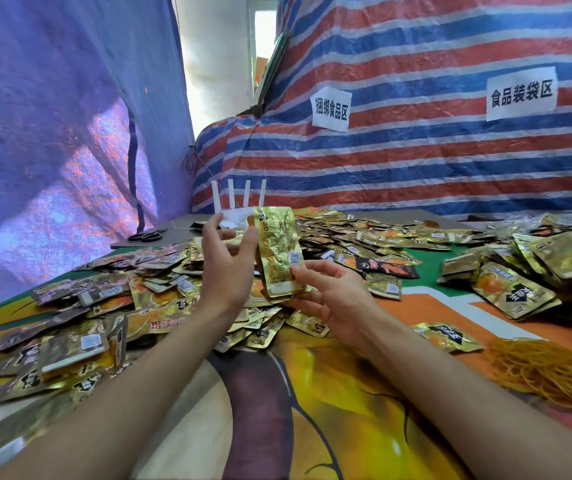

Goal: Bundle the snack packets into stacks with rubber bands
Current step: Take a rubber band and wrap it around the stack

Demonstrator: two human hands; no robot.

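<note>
Forearms are reaching over the counter point(312, 393); the right grip point(326, 292) is pinching an upright packet stack point(279, 251) at its foot, the left grip point(229, 261) is hovering beside it, fingers apart. Loose packets point(121, 299) are lying heaped, so most bundling is likely remaining

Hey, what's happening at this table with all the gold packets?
A person is bundling snack packets. The right hand holds a small stack of packets upright by its lower end, while the left hand is beside it with fingers spread. No band shows on the stack. Loose packets are heaped across the table, and a pile of rubber bands lies to the right.
</note>
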